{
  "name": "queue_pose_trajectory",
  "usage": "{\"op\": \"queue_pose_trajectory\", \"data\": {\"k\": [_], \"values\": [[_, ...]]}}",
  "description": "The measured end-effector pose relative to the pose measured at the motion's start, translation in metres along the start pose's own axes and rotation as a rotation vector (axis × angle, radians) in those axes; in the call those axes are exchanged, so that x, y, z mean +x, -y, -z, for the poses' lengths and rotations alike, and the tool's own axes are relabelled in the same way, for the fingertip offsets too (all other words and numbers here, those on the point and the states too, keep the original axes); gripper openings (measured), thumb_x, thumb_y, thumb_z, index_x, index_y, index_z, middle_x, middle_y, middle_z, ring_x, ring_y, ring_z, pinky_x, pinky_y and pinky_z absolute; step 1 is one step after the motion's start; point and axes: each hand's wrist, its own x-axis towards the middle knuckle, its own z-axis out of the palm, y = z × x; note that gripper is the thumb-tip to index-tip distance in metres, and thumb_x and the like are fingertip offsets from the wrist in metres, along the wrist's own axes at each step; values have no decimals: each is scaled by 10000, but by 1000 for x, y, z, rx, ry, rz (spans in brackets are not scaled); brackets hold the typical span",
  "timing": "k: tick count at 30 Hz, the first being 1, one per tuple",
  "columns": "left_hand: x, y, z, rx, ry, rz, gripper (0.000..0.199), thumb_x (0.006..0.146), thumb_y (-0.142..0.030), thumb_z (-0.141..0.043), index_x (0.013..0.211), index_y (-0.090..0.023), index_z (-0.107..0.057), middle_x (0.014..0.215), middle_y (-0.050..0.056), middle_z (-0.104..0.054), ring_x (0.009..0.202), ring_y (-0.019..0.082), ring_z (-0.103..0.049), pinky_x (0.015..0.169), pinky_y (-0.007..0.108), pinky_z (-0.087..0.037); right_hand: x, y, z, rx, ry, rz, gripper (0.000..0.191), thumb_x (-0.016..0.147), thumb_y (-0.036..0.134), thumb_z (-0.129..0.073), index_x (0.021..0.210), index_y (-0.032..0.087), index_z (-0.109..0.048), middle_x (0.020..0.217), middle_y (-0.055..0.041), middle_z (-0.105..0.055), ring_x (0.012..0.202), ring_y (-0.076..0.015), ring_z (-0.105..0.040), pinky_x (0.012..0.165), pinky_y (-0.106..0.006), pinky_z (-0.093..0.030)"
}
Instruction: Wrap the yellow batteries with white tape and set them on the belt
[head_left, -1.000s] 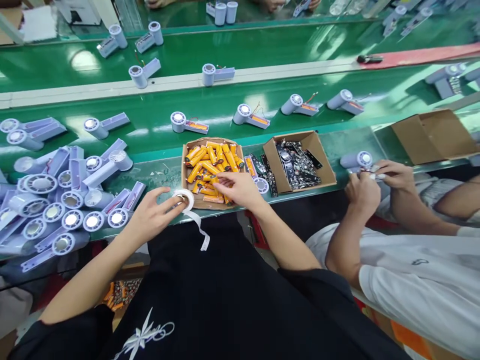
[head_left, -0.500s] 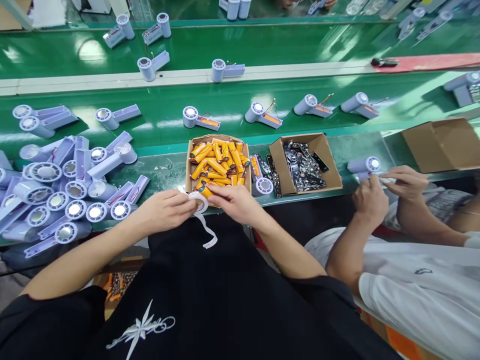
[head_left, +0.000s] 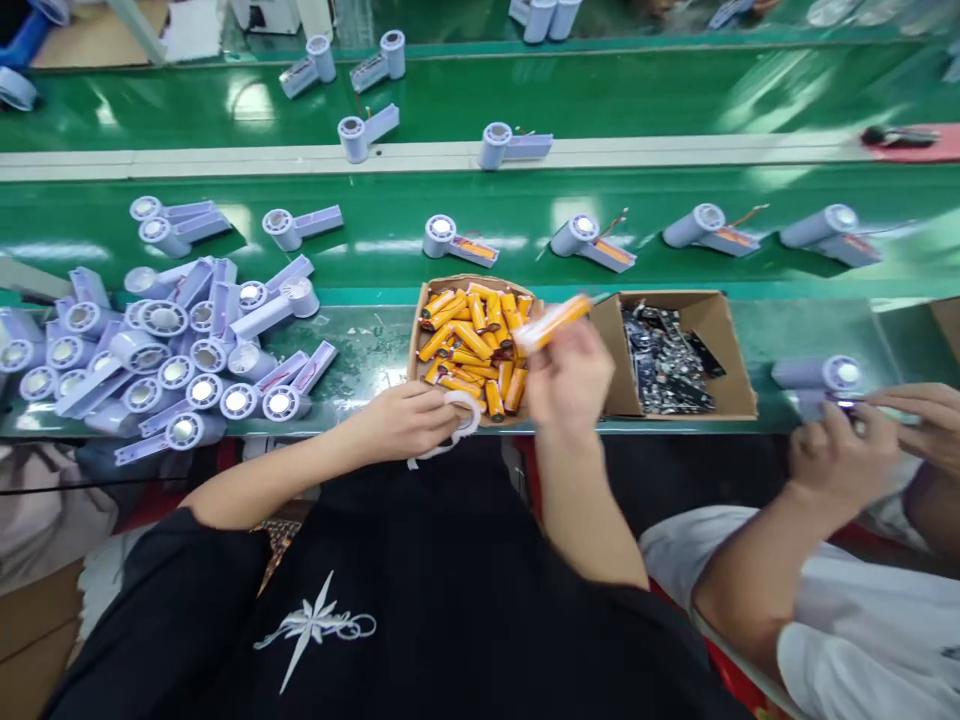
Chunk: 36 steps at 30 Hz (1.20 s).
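Note:
My left hand is closed on a roll of white tape, and a loose strip of it hangs under the fingers. An orange battery pack is pinched in my right hand, which is raised at the right edge of the open cardboard box. The pack and hand are smeared by motion; a whitish patch shows on the pack's near end. Several orange battery packs with dark ends lie heaped in that box, in front of both hands.
A box of dark circuit boards stands to the right. Lilac fan housings are piled at left; several more lie along the green conveyor. At far right, a co-worker's hands work on a housing.
My right hand has lifted the battery pack away from the tape roll, up and to the right. My left hand keeps the roll. The camera view has swung left.

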Motion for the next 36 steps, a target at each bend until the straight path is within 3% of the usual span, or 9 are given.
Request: {"op": "queue_pose_trajectory", "data": {"k": [2,5,10,13,20,24,28,32,36], "values": [[18,17,-9,-13,13,4,315,1061,-169,-597,1305,-275,-766,1303,73,-800,1184,226,-704,942,360,-555,31,9,7,-1,-32,122,480,829,546,-890,1213,283,-775,1238,-47,-804,1169,-232,-796,966,-410,-710],[20,74,-2,-122,66,70,273,1080,-324,-613,1292,-265,-776,1389,79,-778,1274,241,-685,1004,338,-533,49,22,21,-82,21,176,610,866,547,-858,1423,370,-683,1375,-41,-743,1291,-231,-747,961,-385,-702],[-33,165,36,43,0,743,443,1077,-535,-479,1120,-232,-799,1155,122,-824,1146,330,-715,975,439,-541,20,24,39,-59,55,102,593,816,540,-914,1356,414,-704,1210,2,-798,1109,-191,-808,878,-316,-709],[-42,183,44,107,-78,813,522,1092,-570,-361,1089,-264,-783,1162,94,-813,1118,349,-690,958,502,-549,13,19,36,-75,83,-7,691,792,607,-915,1403,393,-671,1231,-23,-818,1136,-234,-818,922,-379,-721],[3,142,41,-76,-54,631,504,1050,-542,-403,1050,-229,-798,1127,123,-836,1068,340,-742,928,469,-571,8,17,29,-12,128,-151,832,752,666,-932,1455,356,-612,1329,-67,-818,1268,-291,-790,908,-394,-727],[37,91,29,-534,-40,471,514,1010,-644,-528,1090,-234,-828,1097,70,-856,998,274,-776,917,380,-583,-3,17,27,154,191,-226,771,735,570,-995,1375,341,-630,1199,-48,-857,1252,-294,-798,993,-448,-707],[66,49,14,-1062,4,431,657,944,-797,-614,1070,-198,-852,1017,69,-855,902,246,-779,825,331,-611,-11,14,24,205,225,-241,699,723,496,-1028,1292,340,-654,1126,-27,-870,1235,-292,-805,1050,-483,-685],[70,40,4,-1346,-45,456,662,818,-798,-806,994,-161,-848,931,94,-838,872,249,-786,840,355,-657,-15,10,24,180,229,-249,705,728,508,-1023,1305,326,-661,1151,-42,-867,1182,-290,-824,1034,-475,-693],[64,39,-6,-1288,-255,473,560,813,-682,-891,1012,-162,-836,937,94,-844,832,221,-797,823,329,-672,-16,7,27,185,250,-276,725,741,518,-1012,1338,313,-657,1169,-53,-862,1157,-286,-832,1026,-458,-693]]}}
